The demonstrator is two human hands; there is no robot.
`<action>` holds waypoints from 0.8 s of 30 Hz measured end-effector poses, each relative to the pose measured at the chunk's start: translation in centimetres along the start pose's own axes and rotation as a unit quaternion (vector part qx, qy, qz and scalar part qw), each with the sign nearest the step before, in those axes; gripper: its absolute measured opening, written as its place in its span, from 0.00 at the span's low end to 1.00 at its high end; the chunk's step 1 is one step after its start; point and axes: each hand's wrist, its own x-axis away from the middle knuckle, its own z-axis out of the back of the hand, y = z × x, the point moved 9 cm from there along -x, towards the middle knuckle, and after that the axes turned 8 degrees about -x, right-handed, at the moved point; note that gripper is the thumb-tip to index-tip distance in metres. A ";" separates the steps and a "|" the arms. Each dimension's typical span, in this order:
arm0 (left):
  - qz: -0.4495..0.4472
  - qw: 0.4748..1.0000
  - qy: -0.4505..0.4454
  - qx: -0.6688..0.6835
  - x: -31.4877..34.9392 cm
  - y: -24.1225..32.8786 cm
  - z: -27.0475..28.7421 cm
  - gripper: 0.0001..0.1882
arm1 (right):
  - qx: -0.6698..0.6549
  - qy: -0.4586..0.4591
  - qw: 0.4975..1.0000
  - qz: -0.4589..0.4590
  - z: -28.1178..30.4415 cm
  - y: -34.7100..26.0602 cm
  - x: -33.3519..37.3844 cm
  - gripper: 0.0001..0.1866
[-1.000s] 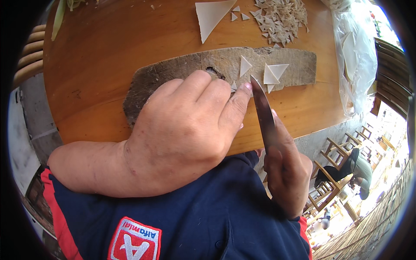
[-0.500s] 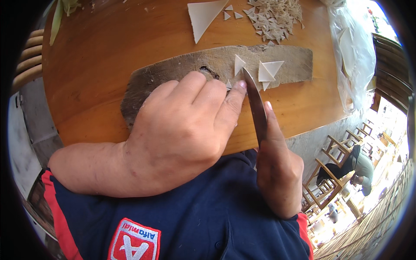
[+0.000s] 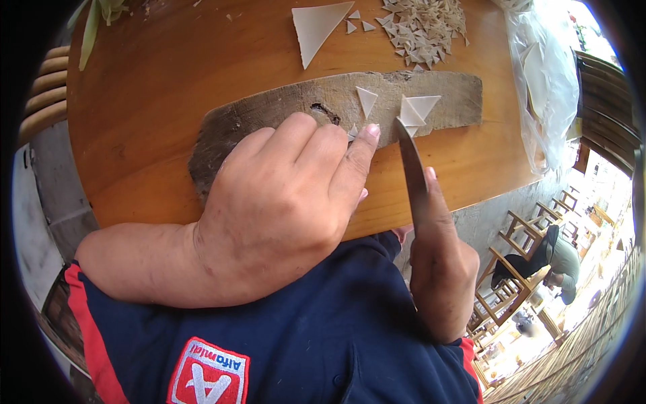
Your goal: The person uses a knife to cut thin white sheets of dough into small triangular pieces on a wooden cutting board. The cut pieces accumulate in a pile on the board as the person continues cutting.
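Observation:
My right hand (image 3: 444, 269) grips a knife (image 3: 412, 175), thumb or finger laid along it; the handle is hidden in the fist. The knife's tip is beside a pair of white triangular pieces (image 3: 422, 106) on the right part of a rough wooden board (image 3: 269, 104). My left hand (image 3: 282, 182) rests over the board's near side with its fingers bent together. One outstretched fingertip lies next to a small white triangle (image 3: 352, 132); what the other fingers touch is hidden. Another thin white triangle (image 3: 367, 101) lies on the board just beyond that fingertip.
The board lies on a varnished wooden table (image 3: 148, 135). Beyond it are a large white triangular sheet (image 3: 317, 30) and a heap of small white chips (image 3: 427, 30). A clear plastic bag (image 3: 545, 81) hangs at the right edge. Wooden chairs (image 3: 501, 283) and a bent-over person are further right.
My right hand and the knife have moved right, away from my left fingertip. The thin white triangle on the board has shifted and turned slightly. My left hand has barely moved.

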 end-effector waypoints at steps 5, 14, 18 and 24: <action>0.039 0.994 0.032 0.102 -0.4 -1.6 1.3 0.24 | -0.058 -0.028 0.998 0.024 0.8 -0.5 -0.5 0.36; 0.059 0.985 0.140 0.087 -1.7 -5.3 3.0 0.12 | 0.030 -0.085 0.995 0.048 -0.5 -0.2 -1.3 0.39; 0.034 0.994 0.096 0.027 -3.2 -3.7 2.8 0.13 | 0.006 -0.035 0.999 0.017 1.4 0.8 -2.3 0.28; -0.007 0.990 0.129 0.047 -2.2 -4.1 1.8 0.14 | 0.006 -0.024 1.000 0.011 2.0 0.7 -2.3 0.25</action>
